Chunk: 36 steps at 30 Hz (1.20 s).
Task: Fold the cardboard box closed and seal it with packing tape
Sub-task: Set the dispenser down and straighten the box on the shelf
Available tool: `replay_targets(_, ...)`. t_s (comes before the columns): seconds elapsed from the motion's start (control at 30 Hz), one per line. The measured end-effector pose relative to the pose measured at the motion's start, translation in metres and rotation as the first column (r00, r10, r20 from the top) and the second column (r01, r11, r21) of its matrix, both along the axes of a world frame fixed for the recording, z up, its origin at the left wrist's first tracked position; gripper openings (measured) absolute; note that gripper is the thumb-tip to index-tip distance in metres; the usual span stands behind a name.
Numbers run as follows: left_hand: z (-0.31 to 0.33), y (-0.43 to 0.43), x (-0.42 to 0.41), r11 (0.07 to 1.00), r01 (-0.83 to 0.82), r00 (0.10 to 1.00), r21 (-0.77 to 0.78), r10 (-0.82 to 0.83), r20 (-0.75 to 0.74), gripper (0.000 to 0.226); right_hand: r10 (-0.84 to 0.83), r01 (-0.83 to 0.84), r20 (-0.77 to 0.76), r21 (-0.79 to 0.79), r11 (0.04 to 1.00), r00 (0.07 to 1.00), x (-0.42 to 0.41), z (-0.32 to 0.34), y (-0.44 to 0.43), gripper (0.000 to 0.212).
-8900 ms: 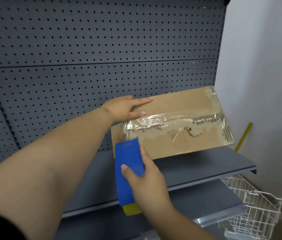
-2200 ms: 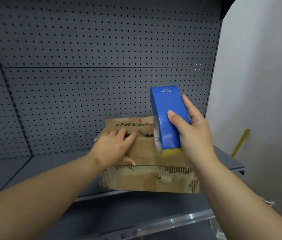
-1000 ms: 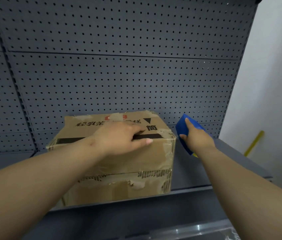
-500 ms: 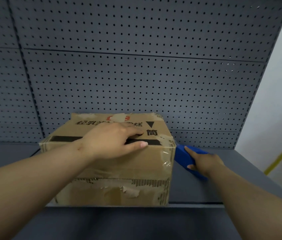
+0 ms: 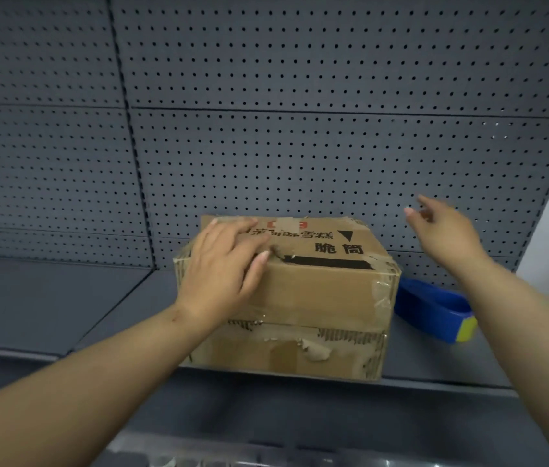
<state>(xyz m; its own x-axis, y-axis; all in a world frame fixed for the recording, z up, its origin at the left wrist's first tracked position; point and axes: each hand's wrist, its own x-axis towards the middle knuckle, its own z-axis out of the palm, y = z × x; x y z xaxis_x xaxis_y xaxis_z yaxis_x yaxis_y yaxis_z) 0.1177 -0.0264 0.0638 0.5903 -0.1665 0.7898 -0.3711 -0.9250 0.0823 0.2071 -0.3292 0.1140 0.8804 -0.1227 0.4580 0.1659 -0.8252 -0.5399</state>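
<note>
The box [image 5: 300,298] is sitting on the shelf [image 5: 64,305], the left hand [image 5: 222,271] pressing flat on its top and the right hand [image 5: 445,230] hovering empty, far right. The cardboard is looking worn, probably light; gripping opposite side edges seems best.

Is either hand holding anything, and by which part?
Nothing is gripped. The left hand lies flat on the box top; the right hand is empty, tape dispenser on the shelf.

Grey pegboard [image 5: 300,146] above grey shelf [image 5: 47,298]
</note>
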Motion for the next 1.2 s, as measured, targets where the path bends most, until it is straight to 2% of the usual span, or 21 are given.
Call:
replay_targets(0.07,-0.011,0.012,-0.014,0.987,-0.058,0.998,-0.147,0.054,-0.033,0.044,0.065,-0.067,0.039,0.053,0.996,0.997,-0.021,0.018,0.024,0.052)
replay_targets(0.13,-0.017,0.019,-0.028,0.939,-0.106,0.99,-0.326,0.069,-0.122,0.043,0.106,-0.107,0.021,0.042,0.993,0.994,-0.04,0.027,0.047,0.052)
replay_targets(0.23,-0.021,0.023,-0.044,0.834,-0.115,0.978,-0.539,-0.002,-0.211,0.047,0.112,-0.115,-0.096,-0.033,0.993,0.989,-0.058,0.021,0.078,0.056)
replay_targets(0.3,-0.025,0.024,-0.053,0.784,-0.113,0.964,-0.61,-0.062,-0.258,0.051,0.088,-0.102,-0.172,-0.075,0.992,0.981,-0.067,0.01,0.095,0.058)
replay_targets(0.37,-0.029,0.027,-0.058,0.763,-0.119,0.939,-0.636,-0.121,-0.321,0.056,0.04,-0.073,-0.216,-0.146,0.987,0.976,-0.072,-0.002,0.109,0.059)
replay_targets(0.43,-0.029,0.029,-0.06,0.744,-0.119,0.908,-0.658,-0.187,-0.375,0.058,-0.041,-0.031,-0.243,-0.288,0.957,0.969,-0.075,-0.013,0.12,0.06)
replay_targets(0.5,-0.026,0.031,-0.061,0.715,-0.121,0.883,-0.689,-0.239,-0.404,0.059,-0.12,0.017,-0.222,-0.417,0.909,0.968,-0.076,-0.021,0.129,0.06)
replay_targets(0.57,-0.024,0.031,-0.062,0.693,-0.134,0.876,-0.709,-0.252,-0.412,0.059,-0.15,0.05,-0.181,-0.464,0.884,0.972,-0.079,-0.026,0.134,0.061)
replay_targets(0.73,-0.022,0.042,-0.06,0.629,-0.18,0.888,-0.756,-0.226,-0.399,0.06,-0.141,0.066,-0.121,-0.483,0.873,0.983,-0.088,-0.037,0.137,0.06)
replay_targets(1.03,-0.032,0.049,-0.061,0.602,-0.105,0.893,-0.791,-0.293,-0.341,0.062,-0.164,0.105,-0.086,-0.477,0.873,0.983,-0.088,-0.039,0.141,0.06)
replay_targets(1.2,-0.07,0.059,-0.073,0.67,-0.119,0.861,-0.732,-0.298,-0.413,0.062,-0.167,0.105,-0.089,-0.482,0.87,0.982,-0.088,-0.04,0.143,0.061)
